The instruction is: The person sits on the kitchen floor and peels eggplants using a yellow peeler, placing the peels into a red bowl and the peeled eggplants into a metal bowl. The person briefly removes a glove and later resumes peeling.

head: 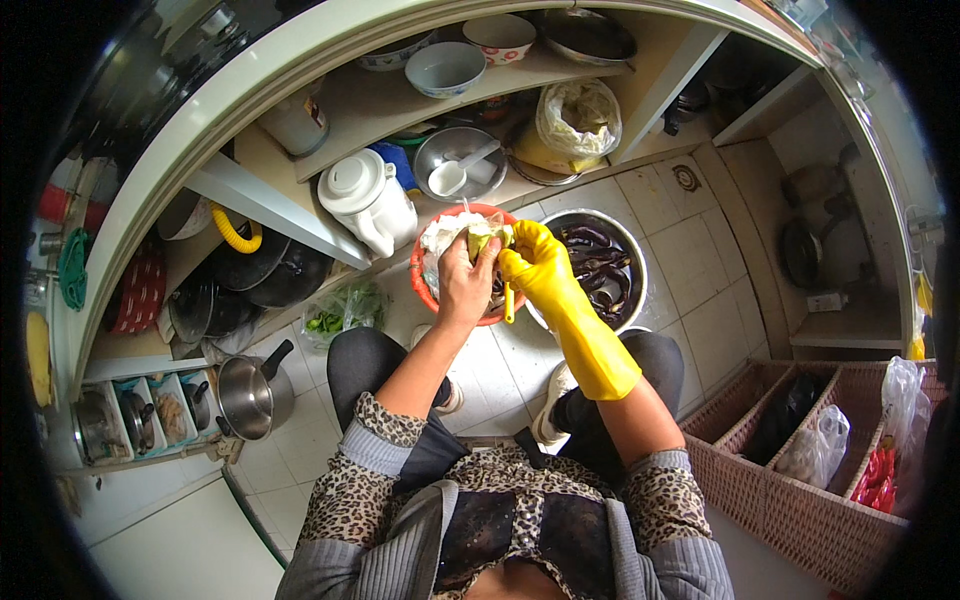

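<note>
My bare left hand point(468, 271) holds a pale green piece of vegetable point(480, 241), its kind hard to tell, above an orange-red plastic basket point(417, 279). My right hand point(534, 259), in a yellow rubber glove, grips a small tool with a yellow handle point(510, 303) against that piece. The glove hides the tool's working end. Inside the basket lie a whitish plastic bag point(444, 234) and dark scraps. Just right of it, partly behind the glove, stands a metal basin point(640, 281) with several dark purple eggplants point(600, 262).
Left of the basket stands a white thermos jug point(367, 199); a bag of green vegetables point(341, 313) lies on the tiles. The open cabinet holds a steel bowl with a white ladle point(450, 178). A saucepan point(247, 396) is at left, a divided wicker basket point(795, 480) at right.
</note>
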Available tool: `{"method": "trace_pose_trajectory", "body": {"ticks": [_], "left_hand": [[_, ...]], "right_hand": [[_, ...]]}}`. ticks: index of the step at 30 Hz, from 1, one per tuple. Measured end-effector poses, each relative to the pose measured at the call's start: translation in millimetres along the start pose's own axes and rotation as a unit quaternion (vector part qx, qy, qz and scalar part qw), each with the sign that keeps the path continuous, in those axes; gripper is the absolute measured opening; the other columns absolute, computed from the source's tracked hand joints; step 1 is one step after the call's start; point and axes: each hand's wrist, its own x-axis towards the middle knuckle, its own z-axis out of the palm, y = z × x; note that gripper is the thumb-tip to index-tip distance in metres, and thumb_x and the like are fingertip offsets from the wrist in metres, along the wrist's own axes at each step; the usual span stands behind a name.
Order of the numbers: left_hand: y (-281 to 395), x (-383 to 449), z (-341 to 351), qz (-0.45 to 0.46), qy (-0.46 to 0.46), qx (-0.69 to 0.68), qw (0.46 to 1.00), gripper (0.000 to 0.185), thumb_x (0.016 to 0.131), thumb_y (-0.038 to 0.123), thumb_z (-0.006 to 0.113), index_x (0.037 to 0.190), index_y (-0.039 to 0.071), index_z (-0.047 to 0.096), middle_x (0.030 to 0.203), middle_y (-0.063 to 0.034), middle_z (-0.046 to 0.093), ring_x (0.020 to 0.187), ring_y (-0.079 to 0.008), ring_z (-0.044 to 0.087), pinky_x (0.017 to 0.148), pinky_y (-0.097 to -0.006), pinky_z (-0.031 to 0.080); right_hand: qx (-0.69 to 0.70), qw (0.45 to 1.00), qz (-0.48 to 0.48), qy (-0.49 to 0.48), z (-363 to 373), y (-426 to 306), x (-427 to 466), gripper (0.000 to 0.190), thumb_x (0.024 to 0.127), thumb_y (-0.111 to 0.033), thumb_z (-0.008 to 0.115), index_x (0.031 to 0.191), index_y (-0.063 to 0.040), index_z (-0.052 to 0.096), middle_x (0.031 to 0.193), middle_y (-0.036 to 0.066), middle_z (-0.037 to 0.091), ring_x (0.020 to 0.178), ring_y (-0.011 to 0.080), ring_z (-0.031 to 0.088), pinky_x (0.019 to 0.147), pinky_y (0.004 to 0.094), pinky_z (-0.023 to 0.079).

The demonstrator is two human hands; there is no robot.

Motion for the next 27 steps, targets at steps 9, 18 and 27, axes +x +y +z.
{"method": "trace_pose_trajectory", "body": {"ticks": [9,18,27], "left_hand": [[-5,0,3,-0.035,0.009,-0.092,0.995,0.018,0.096,0.020,0.062,0.104,0.004,0.062,0.086,0.0009,0.062,0.067,-0.0042,0.052,0.056,-0.0192,0.041],[2,11,-4,-0.171,-0.031,-0.499,0.849,0.012,0.099,0.016,0.055,0.101,0.005,0.060,0.091,-0.0060,0.060,0.072,-0.0126,0.050,0.064,-0.0240,0.043],[0,14,-16,-0.153,-0.102,-0.354,0.917,0.022,0.092,0.014,0.067,0.110,0.003,0.060,0.091,-0.0005,0.061,0.073,-0.0075,0.054,0.061,-0.0206,0.044]], "right_hand": [[0.183,0.982,0.026,-0.031,1,-12,-4,0.015,0.089,0.001,0.062,0.104,-0.002,0.061,0.086,0.005,0.065,0.064,0.0141,0.063,0.060,0.0272,0.053],[0.358,0.929,0.092,0.027,-13,-8,11,0.010,0.094,-0.006,0.059,0.103,-0.003,0.062,0.090,0.010,0.067,0.069,0.0167,0.066,0.059,0.0252,0.054],[0.227,0.967,0.081,-0.082,-14,-26,4,0.019,0.092,-0.006,0.064,0.110,-0.001,0.064,0.092,0.005,0.069,0.078,0.0128,0.066,0.070,0.0243,0.054]]}}
